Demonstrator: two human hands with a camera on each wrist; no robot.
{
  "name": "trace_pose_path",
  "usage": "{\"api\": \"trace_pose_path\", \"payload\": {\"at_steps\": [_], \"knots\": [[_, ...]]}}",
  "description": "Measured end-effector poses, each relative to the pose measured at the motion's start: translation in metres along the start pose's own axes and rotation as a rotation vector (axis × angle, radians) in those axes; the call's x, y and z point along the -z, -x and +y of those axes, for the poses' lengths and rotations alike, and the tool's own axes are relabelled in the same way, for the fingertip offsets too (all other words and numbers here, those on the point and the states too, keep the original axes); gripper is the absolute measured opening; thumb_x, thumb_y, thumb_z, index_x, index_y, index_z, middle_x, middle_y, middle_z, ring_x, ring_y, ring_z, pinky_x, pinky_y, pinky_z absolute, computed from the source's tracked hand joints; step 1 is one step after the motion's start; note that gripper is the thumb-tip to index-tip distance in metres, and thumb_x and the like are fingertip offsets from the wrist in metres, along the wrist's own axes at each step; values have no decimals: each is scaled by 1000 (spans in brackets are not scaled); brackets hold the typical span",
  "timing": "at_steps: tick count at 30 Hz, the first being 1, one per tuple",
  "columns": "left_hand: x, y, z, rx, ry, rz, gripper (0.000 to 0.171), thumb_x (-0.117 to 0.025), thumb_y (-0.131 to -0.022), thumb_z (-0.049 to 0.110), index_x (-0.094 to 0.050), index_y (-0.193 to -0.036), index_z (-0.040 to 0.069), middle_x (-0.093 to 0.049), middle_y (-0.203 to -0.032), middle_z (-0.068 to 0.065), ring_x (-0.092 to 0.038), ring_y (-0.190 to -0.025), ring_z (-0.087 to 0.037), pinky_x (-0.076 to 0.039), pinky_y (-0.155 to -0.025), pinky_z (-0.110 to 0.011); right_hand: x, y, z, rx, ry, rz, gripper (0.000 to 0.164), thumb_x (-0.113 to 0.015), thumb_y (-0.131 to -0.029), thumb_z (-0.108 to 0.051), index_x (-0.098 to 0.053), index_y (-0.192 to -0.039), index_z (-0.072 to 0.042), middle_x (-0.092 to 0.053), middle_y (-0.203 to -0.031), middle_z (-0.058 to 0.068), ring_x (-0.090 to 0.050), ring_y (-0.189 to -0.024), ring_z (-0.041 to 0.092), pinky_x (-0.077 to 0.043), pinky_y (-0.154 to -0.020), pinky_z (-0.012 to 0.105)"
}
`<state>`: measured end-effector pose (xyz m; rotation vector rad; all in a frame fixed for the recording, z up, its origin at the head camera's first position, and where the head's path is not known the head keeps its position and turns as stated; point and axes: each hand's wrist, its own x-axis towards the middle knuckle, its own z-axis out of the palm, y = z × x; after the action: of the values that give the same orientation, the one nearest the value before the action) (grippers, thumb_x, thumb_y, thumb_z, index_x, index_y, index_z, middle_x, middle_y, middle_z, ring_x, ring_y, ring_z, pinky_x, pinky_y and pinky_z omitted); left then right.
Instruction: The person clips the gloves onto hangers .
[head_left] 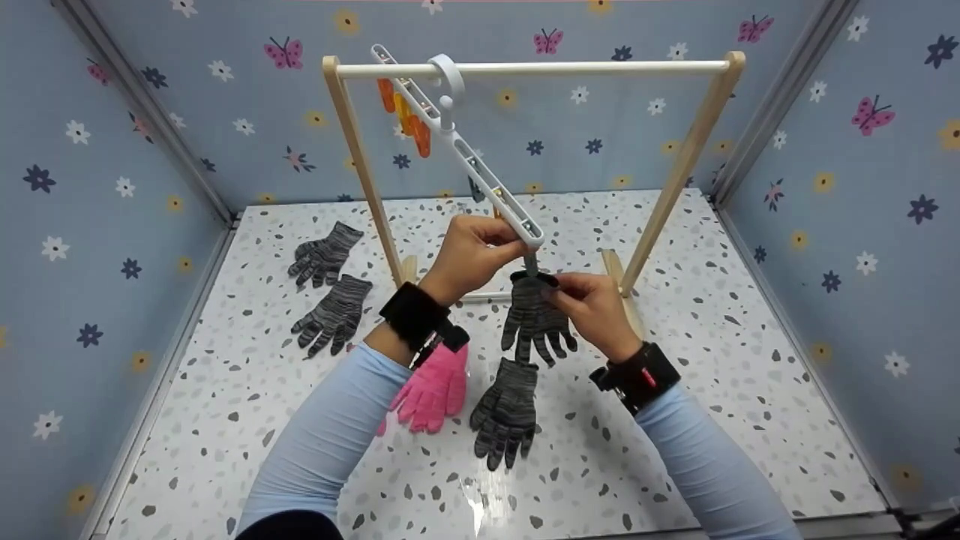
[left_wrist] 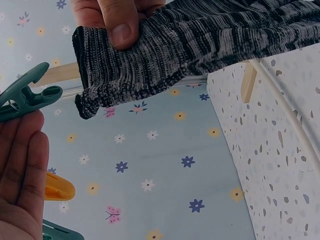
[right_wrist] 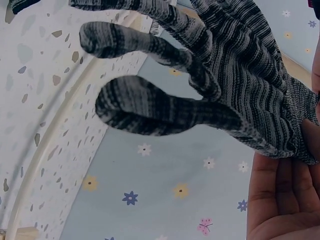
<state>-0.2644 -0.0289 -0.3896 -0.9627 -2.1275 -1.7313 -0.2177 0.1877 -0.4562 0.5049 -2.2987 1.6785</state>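
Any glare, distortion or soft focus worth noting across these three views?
Head view: bright glare on the table, near its front edge; left wrist view: dim, muted light, with the pale rod bowed, probably by the lens; right wrist view: similarly dim, similar bowing at left, and the striped glove perhaps slightly soft where nearest the camera.

Flower-print panels (head_left: 90,225) and metal framing (head_left: 778,101) around a speckled tabletop (head_left: 712,337) suggest a booth.

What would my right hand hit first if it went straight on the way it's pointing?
Past the gray glove your right hand pinches, probably the green clip in your left hand, though depth is hard to judge.
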Motion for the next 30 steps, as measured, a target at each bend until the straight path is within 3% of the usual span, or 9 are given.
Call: {"api": "trace_pose_path", "payload": {"at_steps": [16,24,30], "knots": [[-1,1,-1,12,20,8,4,-83,-89,-1,-84,-87,-5,-81,-82,-18,-66,-72,5,-56,-72,-18,-1,-4,-10,20,-45,-8,12,-73,-93,11,-80,-101,13,-78,-85,21,-63,-70,-3,-52,-67,14],[0,1,0,12,24,6,5,-83,-91,-1,-85,-87,-3,-81,-84,-18,-69,-75,6,-59,-75,-19,-1,-5,-15,27,-45,-39,16,-71,-91,14,-80,-104,14,-79,-91,28,-66,-74,-3,-54,-70,14],[1,2,1,7,24,0,4,-83,-90,-1,-85,-87,-3,-81,-84,-18,-68,-75,4,-56,-73,-18,-1,-5,-17,54,-46,-48,15,-72,-91,14,-80,-104,14,-77,-87,24,-62,-71,-3,-51,-67,14]]}}
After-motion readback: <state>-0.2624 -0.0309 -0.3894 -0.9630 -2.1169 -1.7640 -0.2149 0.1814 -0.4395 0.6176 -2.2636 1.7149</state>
